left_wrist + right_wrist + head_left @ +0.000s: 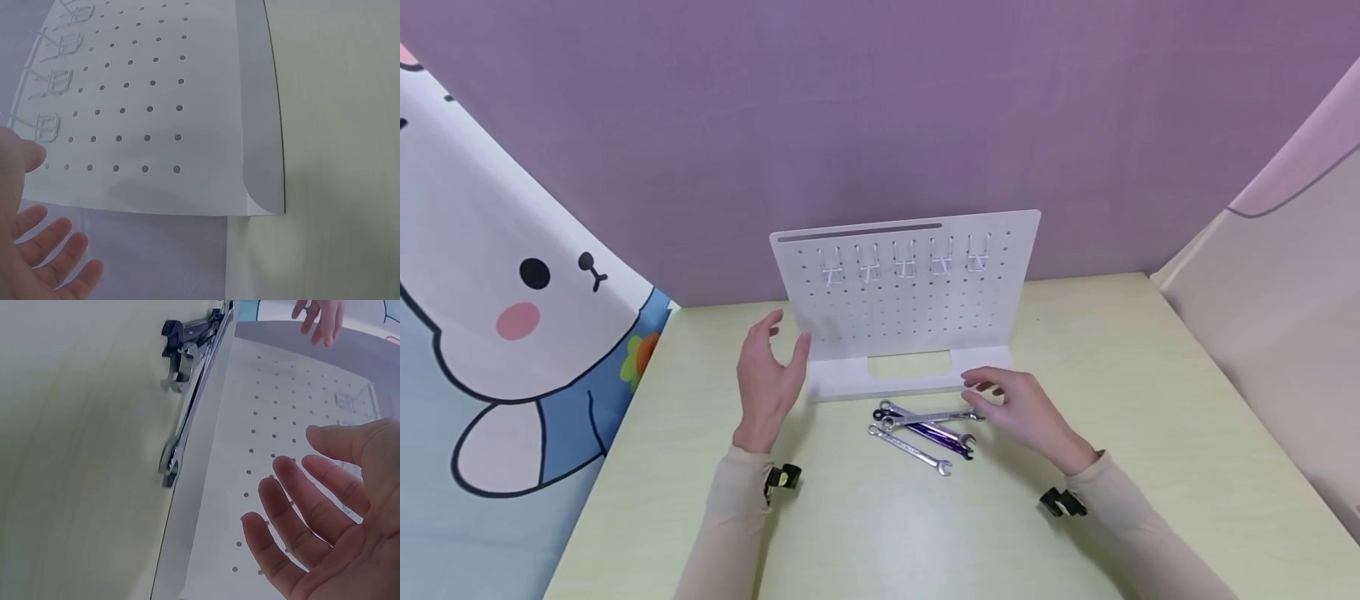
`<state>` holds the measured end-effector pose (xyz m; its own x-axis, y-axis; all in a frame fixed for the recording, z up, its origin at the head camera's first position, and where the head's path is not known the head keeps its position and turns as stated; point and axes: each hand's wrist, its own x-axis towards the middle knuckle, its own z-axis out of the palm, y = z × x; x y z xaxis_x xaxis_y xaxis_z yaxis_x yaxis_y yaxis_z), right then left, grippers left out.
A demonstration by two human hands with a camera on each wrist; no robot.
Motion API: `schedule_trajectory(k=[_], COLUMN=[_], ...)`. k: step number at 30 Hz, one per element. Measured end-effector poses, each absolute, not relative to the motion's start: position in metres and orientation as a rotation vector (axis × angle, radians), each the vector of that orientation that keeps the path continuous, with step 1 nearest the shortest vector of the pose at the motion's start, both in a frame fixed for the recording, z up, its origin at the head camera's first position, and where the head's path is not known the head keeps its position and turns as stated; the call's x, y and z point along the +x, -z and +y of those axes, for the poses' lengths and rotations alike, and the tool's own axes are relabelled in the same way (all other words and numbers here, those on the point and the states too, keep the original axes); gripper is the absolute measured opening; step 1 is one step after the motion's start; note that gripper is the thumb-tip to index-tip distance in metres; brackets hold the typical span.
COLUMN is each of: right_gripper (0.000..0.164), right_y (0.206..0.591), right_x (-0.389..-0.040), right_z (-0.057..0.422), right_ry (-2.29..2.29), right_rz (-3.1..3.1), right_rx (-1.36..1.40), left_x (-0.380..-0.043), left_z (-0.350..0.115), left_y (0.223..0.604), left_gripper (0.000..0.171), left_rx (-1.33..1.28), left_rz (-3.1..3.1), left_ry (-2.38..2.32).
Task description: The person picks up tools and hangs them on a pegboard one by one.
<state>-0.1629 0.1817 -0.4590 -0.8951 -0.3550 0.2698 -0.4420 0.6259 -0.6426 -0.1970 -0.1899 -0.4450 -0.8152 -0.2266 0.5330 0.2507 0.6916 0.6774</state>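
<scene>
Pale surface, wrenches before a white pegboard
Left hand beside pegboard, right hand near wrenches; both hands' fingers apart.

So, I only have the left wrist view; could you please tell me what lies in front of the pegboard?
Observer: Several wrenches lie there in a loose cluster on the table.
Operator: Thank you; is the right hand holding one?
Observer: No, the right wrist view shows that hand empty.
Operator: And how many hooks does the pegboard have?
Observer: Five, in a row across its upper part.
</scene>
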Motion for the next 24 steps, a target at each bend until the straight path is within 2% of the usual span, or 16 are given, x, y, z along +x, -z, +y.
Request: schedule_trajectory(k=[24], right_gripper=[0.03], right_y=[0.471], right_x=[-0.165], right_z=[0.148], right_ry=[-1.272], right_rz=[-2.844], right_rx=[0.792], left_x=[-0.225], left_z=[-0.177], left_y=[0.443], left_gripper=[0.051], left_rx=[0.113], left_rz=[-2.165], left_ry=[1.313])
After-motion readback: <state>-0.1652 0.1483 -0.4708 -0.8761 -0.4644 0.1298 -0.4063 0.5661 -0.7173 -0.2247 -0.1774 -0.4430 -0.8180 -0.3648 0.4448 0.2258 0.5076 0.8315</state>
